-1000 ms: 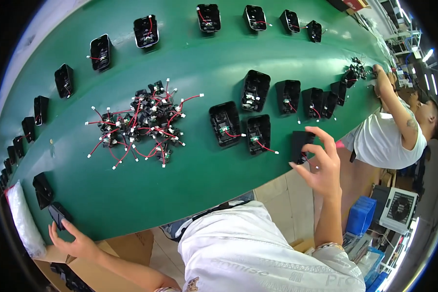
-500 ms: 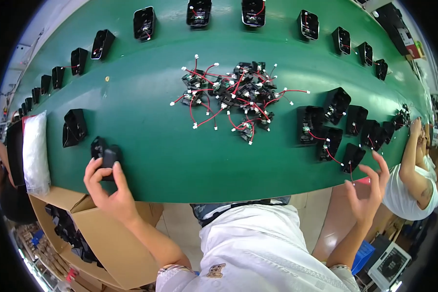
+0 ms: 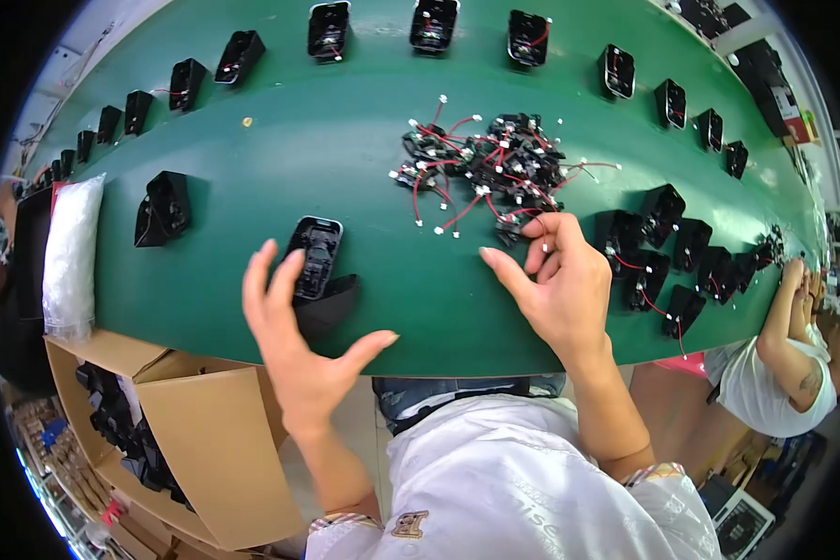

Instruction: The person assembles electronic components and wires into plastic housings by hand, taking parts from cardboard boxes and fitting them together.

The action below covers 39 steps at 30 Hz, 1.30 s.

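Observation:
My left hand [image 3: 310, 350] is open, its fingers spread beside two black plastic shells. One is an open housing [image 3: 319, 250] with a pale rim, its hollow side up. The other, a dark shell [image 3: 331, 308], lies against its near end, partly behind my fingers. At the near edge of a pile of small black parts with red wires and white connectors [image 3: 504, 163], my right hand [image 3: 569, 289] has its thumb and curled fingers apart. A small black part [image 3: 509, 231] lies just beyond the gap between them; I see nothing held.
Black housings [image 3: 434, 26] stand in a curved row along the far side of the green table [image 3: 392, 308]. More housings with wires [image 3: 658, 215] cluster at right, near another person's arm [image 3: 782, 317]. At left are a black housing [image 3: 163, 210], a white plastic bag [image 3: 73, 252] and a cardboard box [image 3: 210, 448].
The black shells went from the left toward the middle and are out of my left hand, which has spread open. My right hand moved left from the clustered housings to the pile. The view shifted.

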### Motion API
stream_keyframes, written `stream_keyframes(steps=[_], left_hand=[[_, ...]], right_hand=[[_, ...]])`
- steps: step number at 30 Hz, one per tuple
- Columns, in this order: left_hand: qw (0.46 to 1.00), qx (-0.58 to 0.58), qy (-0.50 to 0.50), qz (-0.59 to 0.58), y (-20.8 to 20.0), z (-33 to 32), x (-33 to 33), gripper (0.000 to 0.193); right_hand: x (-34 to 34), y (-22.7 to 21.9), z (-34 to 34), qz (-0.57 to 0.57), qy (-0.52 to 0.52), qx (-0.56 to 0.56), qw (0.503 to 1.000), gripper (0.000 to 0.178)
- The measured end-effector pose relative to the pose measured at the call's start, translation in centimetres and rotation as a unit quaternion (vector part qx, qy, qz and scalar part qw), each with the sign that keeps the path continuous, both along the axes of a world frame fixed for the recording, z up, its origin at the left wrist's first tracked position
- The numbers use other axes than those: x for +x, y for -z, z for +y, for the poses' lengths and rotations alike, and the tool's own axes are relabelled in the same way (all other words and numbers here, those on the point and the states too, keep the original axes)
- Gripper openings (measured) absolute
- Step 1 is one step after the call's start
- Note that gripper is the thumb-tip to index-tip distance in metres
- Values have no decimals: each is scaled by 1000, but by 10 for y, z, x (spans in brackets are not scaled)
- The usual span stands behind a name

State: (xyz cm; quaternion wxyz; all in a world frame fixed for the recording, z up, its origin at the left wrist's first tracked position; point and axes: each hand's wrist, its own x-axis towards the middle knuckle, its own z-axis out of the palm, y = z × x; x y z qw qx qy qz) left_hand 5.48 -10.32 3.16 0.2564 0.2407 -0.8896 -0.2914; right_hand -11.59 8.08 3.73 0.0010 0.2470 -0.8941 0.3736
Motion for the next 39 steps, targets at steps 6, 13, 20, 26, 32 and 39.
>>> stream_keyframes(steps=[6,13,20,26,32,39], left_hand=[[997,9,-63,34,11,14,2,72],[995,39,-32,87,17,17,9,59],[995,-19,-61,78,16,20,9,41],[988,-29,-75,131,24,27,14,35],[982,46,-51,176,28,29,8,43],[995,-8,-54,89,15,24,7,42]], right_hand=[[-2,8,-2,-1,-2,-19,1000,28],[7,1,19,-25,-97,-64,993,20],[13,-1,25,-52,-97,-61,992,21],[5,-1,42,-117,-122,-166,972,24],[9,12,49,-161,-126,-246,948,21],[11,14,49,-177,-142,-259,939,16]])
